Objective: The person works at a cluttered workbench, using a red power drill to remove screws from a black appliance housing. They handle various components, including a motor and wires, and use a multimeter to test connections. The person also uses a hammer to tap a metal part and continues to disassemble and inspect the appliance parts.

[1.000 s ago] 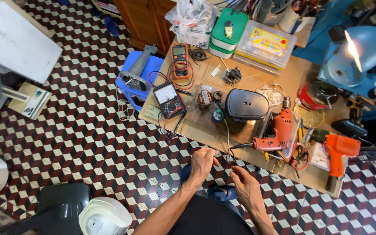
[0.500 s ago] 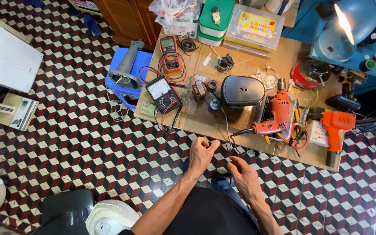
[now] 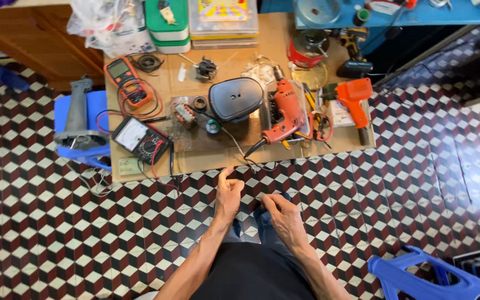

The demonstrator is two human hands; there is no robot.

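Head view: your hands sit off the table, at its 6 o'clock edge.
Left hand: loosely curled, empty, finger pointing up.
Right hand: fingers together, grip unclear.
Progress: red drill untouched at 12 o'clock.

Thin wire, perhaps slack, at board edge.

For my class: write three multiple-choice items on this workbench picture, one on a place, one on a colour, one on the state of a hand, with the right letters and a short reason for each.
1. Where does the red drill lie?
A. right of the black housing
B. on the tiled floor
C. on the blue stool

2. What colour is the box at the table's far edge?
A. green
B. purple
C. white

3. How is the left hand?
A. gripping the drill
B. one finger raised
C. flat on the table

Key: A, drill lies beside the housing; A, box is green; B, one finger points up near the table edge.
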